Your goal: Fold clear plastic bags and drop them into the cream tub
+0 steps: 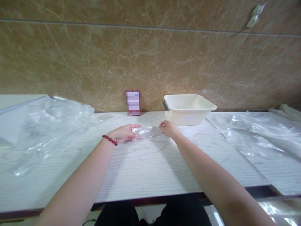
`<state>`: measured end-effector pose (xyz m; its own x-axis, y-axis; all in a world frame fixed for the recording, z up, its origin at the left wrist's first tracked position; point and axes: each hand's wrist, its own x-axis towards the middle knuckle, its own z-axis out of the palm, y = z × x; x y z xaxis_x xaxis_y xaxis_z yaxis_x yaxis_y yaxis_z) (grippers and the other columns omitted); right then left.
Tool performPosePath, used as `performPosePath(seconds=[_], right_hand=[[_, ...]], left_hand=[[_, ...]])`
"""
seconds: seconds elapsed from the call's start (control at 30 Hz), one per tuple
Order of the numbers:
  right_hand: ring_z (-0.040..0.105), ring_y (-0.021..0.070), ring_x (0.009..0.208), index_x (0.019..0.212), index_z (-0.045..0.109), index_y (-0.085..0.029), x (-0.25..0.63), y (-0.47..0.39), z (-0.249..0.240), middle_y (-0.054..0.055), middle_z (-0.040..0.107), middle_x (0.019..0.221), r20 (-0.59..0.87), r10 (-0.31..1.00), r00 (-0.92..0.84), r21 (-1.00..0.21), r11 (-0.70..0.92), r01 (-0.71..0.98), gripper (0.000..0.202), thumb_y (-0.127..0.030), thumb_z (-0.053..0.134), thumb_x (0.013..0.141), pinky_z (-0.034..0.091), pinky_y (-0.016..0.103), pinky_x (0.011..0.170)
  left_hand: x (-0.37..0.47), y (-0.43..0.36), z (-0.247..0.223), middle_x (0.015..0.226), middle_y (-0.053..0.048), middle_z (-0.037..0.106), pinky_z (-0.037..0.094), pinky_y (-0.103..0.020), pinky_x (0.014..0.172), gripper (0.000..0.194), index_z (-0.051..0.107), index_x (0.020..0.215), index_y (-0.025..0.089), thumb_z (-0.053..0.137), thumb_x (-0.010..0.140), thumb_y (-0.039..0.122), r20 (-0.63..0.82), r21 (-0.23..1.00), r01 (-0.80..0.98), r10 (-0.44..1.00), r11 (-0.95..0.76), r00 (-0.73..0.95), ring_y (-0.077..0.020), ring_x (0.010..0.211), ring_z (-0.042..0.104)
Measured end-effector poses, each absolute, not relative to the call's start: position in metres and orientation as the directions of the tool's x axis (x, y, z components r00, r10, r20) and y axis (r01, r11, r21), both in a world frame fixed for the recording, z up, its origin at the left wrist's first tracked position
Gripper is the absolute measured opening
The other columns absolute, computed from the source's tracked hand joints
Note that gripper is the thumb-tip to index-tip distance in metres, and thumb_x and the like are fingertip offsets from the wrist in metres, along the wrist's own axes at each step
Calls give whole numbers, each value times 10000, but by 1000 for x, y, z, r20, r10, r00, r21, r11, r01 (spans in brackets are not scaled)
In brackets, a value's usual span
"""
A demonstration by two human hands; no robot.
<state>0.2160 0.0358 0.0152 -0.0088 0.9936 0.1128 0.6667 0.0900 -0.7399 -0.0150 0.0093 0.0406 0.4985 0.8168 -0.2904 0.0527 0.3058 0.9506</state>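
Observation:
A small clear plastic bag (148, 131) is stretched between my two hands, just above the white wood-grain table (141, 169). My left hand (125, 132), below a red bead bracelet (109, 140), grips the bag's left end between thumb and fingers. At the other end, my right hand (168, 128) pinches the bag with the fingertips. Whether anything lies inside the bag is too blurred to tell. Just behind my right hand stands a cream plastic tub (190, 116) with a grey handle clip, and some clear plastic shows inside it.
A phone (133, 103) leans against the brown marbled wall (145, 62). Large clear plastic sheets or bags (56, 122) spread over the table's left side. More clear plastic (261, 135) lies on the right, across a table seam. My legs (150, 212) are under the front edge.

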Motion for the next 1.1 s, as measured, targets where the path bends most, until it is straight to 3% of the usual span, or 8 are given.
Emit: performPosePath(seconds=[0.17, 0.33, 0.57, 0.73, 0.87, 0.97, 1.03, 1.1], right_hand=[[534, 132, 737, 858, 545, -180, 205, 22, 27, 61, 588, 821, 491, 863, -123, -578, 428, 695, 192, -213, 384, 759, 397, 250, 693], [513, 147, 930, 1085, 471, -183, 175, -7, 28, 69, 561, 1027, 347, 849, -399, -541, 528, 654, 330, -197, 289, 809, 364, 268, 808], [436, 182, 1061, 1199, 360, -104, 165, -11, 15, 138, 470, 1155, 161, 887, -432, -380, 460, 803, 399, -165, 253, 819, 321, 326, 876], [294, 236, 1166, 1216, 330, -31, 164, -9, 1, 175, 341, 1251, 169, 866, -470, -261, 499, 826, 446, -230, 274, 821, 245, 393, 938], [269, 241, 1179, 1218, 341, -45, 163, -13, -3, 165, 315, 1268, 174, 853, -492, -202, 519, 830, 455, -244, 296, 811, 234, 401, 947], [259, 236, 1185, 1215, 348, -48, 162, -15, -3, 154, 304, 1277, 176, 854, -489, -178, 516, 838, 461, -261, 299, 810, 222, 395, 956], [261, 237, 1183, 1218, 346, -53, 162, -16, -2, 149, 303, 1279, 185, 856, -482, -175, 511, 841, 461, -258, 293, 809, 224, 399, 955], [258, 246, 1183, 1223, 341, -57, 162, -16, -2, 150, 300, 1280, 182, 858, -481, -168, 509, 844, 463, -246, 306, 801, 228, 407, 951]], left_hand=[[-3, 6, 38, 860, -78, 596, 450, -210, 583, 604, 447, 1116, 165, 572, 559, -31, -308, 938, 16, 808, 347, 502, -132, 701, 593], [11, -1, 36, 906, -83, 593, 454, -247, 654, 586, 469, 1091, 174, 523, 554, -54, -280, 940, 13, 750, 341, 600, -136, 723, 589], [16, -2, 33, 921, -73, 607, 449, -266, 704, 605, 517, 1035, 173, 466, 496, -97, -328, 911, 5, 717, 412, 615, -145, 769, 580], [17, -2, 37, 840, -53, 624, 446, -256, 676, 617, 534, 1012, 170, 451, 464, -102, -397, 888, 20, 743, 460, 539, -142, 732, 580], [11, 0, 39, 748, -43, 618, 446, -290, 643, 444, 573, 939, 184, 487, 539, 12, -468, 875, 283, 838, 393, 282, -189, 750, 571], [10, 2, 36, 795, -70, 608, 403, -312, 758, 278, 615, 806, 170, 518, 569, 61, -88, 857, 511, 996, 71, 9, -236, 890, 525], [16, 1, 33, 927, -83, 585, 324, -309, 870, 272, 614, 824, 172, 518, 594, 63, 240, 795, 569, 970, -212, 25, -238, 989, 471], [27, -4, 29, 1026, -89, 553, 280, -300, 913, 317, 575, 953, 174, 484, 659, 99, 376, 737, 548, 914, -396, 154, -220, 1015, 458]])
